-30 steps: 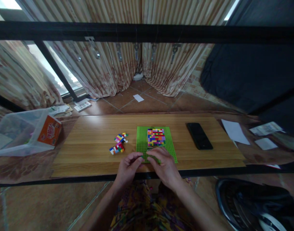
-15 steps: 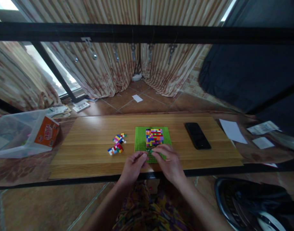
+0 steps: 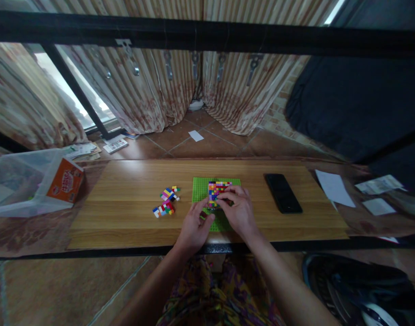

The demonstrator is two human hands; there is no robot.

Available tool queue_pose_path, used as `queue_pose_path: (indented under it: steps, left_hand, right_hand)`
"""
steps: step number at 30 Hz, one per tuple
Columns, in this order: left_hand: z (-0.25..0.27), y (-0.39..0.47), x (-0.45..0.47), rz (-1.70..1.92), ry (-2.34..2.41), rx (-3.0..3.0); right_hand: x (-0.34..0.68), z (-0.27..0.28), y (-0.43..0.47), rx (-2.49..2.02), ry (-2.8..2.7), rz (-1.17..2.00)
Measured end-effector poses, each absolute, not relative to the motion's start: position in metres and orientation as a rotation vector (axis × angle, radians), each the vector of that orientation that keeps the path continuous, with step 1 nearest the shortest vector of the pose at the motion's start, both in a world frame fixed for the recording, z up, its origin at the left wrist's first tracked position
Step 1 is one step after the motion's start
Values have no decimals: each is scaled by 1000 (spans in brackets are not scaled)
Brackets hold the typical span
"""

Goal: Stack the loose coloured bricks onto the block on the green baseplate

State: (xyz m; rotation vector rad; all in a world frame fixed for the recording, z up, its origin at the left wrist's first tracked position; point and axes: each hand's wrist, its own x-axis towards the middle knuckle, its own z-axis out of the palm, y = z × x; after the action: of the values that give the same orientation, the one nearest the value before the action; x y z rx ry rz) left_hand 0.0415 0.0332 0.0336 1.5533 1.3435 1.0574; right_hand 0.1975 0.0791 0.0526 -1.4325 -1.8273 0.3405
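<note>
A green studded baseplate [image 3: 200, 184] lies on the wooden board, carrying a block of multicoloured toy bricks [image 3: 214, 188]. My left hand [image 3: 195, 227] is at the block's near left corner, its index fingertip against the edge and its thumb held apart. Over the near right part of the block, my right hand [image 3: 239, 210] has thumb and index finger pinched together at the bricks. Whatever is in that pinch is too small and covered to make out. Left of the baseplate lie two loose groups of bricks, an upper cluster [image 3: 169, 194] and a lower cluster [image 3: 163, 209].
A black phone [image 3: 282, 193] lies on the wooden board [image 3: 126, 203], right of the baseplate. Beyond the board's right end are white papers [image 3: 335, 188]. A clear plastic bin [image 3: 24, 181] with an orange label stands at the left. A black metal rail [image 3: 207, 36] crosses above.
Both hands have moved forward from the block's near edge onto it. The left thumb and index finger have spread apart; the right hand stays pinched. The view has shifted slightly.
</note>
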Motion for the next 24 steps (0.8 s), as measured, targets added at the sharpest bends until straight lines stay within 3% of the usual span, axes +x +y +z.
queue_pose_path:
  steps: [7,16,24]
  left_hand:
    - [31,33,42,1054,1328,1566]
    - [31,31,44,1042,1366,1624]
    - [31,29,48,1066,1353,1611]
  right_hand:
    - [198,53,82,-1401,-1862,313]
    - [188,53,57,-1480,-2084,-167]
    - [178,67,51,-1532,-2328,-283]
